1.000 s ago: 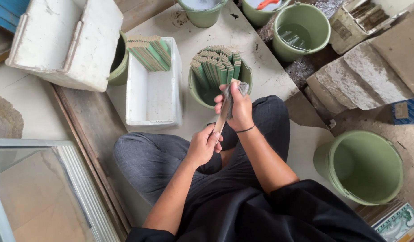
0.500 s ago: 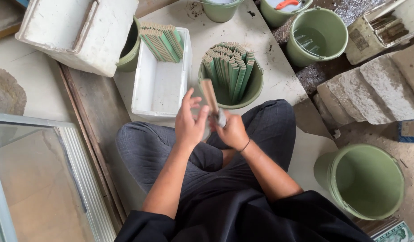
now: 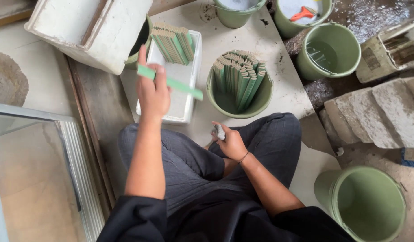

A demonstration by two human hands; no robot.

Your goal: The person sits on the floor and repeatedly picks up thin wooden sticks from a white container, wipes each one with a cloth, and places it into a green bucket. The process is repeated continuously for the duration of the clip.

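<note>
Two hands: left hand [image 3: 153,96] pinching green strip [image 3: 171,82] over white tray [image 3: 189,101]; right hand [image 3: 229,142] gripping small grey tool [image 3: 219,131]; dusty floor [image 3: 287,85].

A long, flat green strip [image 3: 171,82] is held nearly level, tilted slightly down to the right, above the white rectangular tray [image 3: 189,96] where a row of like strips [image 3: 173,42] leans at the far end. A small grey pad [image 3: 219,131] sits pinched low over the lap, just before the green bucket [image 3: 225,104] packed with upright strips.
</note>
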